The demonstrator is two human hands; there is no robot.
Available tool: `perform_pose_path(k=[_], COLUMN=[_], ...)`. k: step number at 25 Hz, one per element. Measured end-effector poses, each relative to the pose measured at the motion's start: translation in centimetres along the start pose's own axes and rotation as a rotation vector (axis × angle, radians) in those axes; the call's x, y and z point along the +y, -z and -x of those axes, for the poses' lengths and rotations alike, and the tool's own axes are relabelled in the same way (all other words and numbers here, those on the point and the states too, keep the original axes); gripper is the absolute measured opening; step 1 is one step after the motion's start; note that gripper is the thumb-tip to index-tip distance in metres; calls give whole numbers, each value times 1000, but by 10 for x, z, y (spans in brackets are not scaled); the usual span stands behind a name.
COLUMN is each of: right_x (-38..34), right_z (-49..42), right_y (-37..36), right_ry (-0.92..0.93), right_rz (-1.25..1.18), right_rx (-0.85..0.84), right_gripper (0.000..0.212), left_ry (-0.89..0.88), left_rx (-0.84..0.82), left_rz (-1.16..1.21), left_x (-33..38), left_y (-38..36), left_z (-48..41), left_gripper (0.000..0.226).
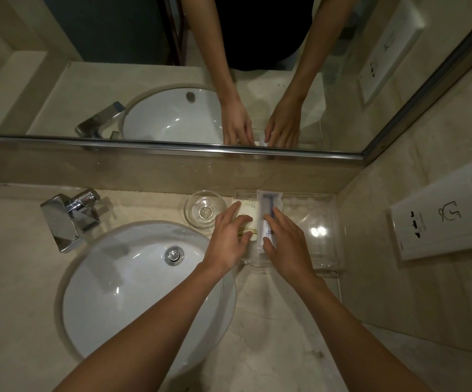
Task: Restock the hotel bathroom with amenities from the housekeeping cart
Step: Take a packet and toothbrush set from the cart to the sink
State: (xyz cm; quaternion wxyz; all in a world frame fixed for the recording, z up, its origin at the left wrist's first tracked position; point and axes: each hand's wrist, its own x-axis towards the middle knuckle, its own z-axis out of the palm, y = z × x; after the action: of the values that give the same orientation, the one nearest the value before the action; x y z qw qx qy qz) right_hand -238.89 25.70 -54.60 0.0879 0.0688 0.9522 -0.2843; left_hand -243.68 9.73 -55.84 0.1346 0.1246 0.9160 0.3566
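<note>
From the head camera, looking down, a beige marble bench (271,321) holds a white oval sink (121,278) with a chrome drain plug (174,256) and an angular chrome tap (69,215) at its back left. To the right of the sink, against the back wall, stands a clear acrylic rectangular tray (328,230).

Two packets lie side by side at the left end of the tray. One is a cream paper packet with gold stripes (247,206). Just to its right is a long white sealed packet with a dark blue item inside (268,200).

The left hand (229,236) lies flat on the cream packet, fingers spread and fairly straight. The right hand (285,241) rests on the long white packet with its fingers extended along it and the thumb at the packet's near left edge. Neither hand is curled around its packet.

A small round clear glass dish (205,209) sits just left of the tray, near the left hand's fingertips. A wide metal-framed mirror (144,38) above the back ledge reflects both arms and the sink. A white plastic socket panel (441,222) is fixed to the right wall.
</note>
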Motion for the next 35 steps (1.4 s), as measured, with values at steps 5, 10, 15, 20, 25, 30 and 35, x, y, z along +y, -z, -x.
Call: perform_pose_path(k=[5, 10, 15, 20, 25, 30, 35], right_x=[1, 0, -7, -33, -61, -111, -158], right_z=[-1, 3, 15, 51, 103, 173, 245], right_y=[2, 4, 3, 8, 10, 11, -4], right_ry=[8, 8, 2, -3, -54, -192, -384], right_rz=[34, 18, -32, -117, -272, -656, -1128], right_rx=[-9, 9, 33, 86, 132, 297, 464], right_gripper=[54, 55, 57, 56, 54, 50, 39], left_ry=[12, -5, -48, -83, -119, -133, -162], left_rx=[-10, 35, 67, 92, 56, -110, -231], left_rz=[24, -4, -51, -16, 121, 403, 517], left_x=[0, 0, -1, 9, 20, 39, 33], left_y=[1, 1, 8, 27, 47, 83, 104], left_z=[-1, 2, 22, 57, 99, 164, 223], left_gripper=[37, 40, 43, 41, 41, 39, 33])
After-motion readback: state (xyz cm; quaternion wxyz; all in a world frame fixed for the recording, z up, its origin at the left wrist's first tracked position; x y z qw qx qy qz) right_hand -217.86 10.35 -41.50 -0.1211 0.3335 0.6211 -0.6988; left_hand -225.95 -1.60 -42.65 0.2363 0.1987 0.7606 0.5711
